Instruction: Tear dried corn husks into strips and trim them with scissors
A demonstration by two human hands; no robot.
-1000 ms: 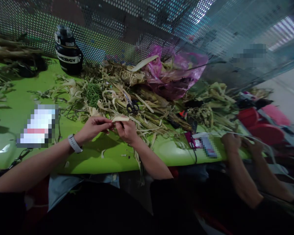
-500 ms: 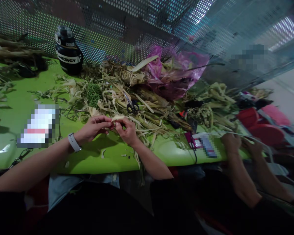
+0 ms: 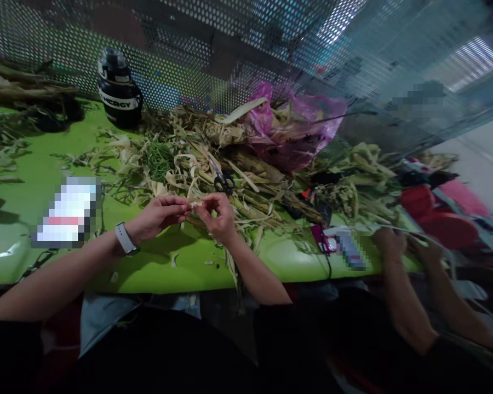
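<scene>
My left hand (image 3: 163, 212), with a pale watch on the wrist, pinches one side of a small pale piece of plant (image 3: 195, 204). From the other side my right hand (image 3: 217, 216) grips the same piece, its fingertips close to those of the left. Just beyond the hands spreads a heap of dried plant stalks and leaves (image 3: 246, 164). Dark-handled scissors (image 3: 222, 179) lie on the heap behind my right hand. A tuft of thin green stems (image 3: 158, 157) rests on its left part.
The green table (image 3: 156, 273) holds a phone (image 3: 68, 210) at left, a black bottle (image 3: 119, 93) behind, a pink plastic bag (image 3: 296, 128) and another phone (image 3: 350, 249). At right are another person's hands (image 3: 390, 243). A perforated metal panel (image 3: 213, 49) stands behind.
My right hand's fingers have shifted slightly around the pale piece, which now sits lower between both hands. The view has moved a little.
</scene>
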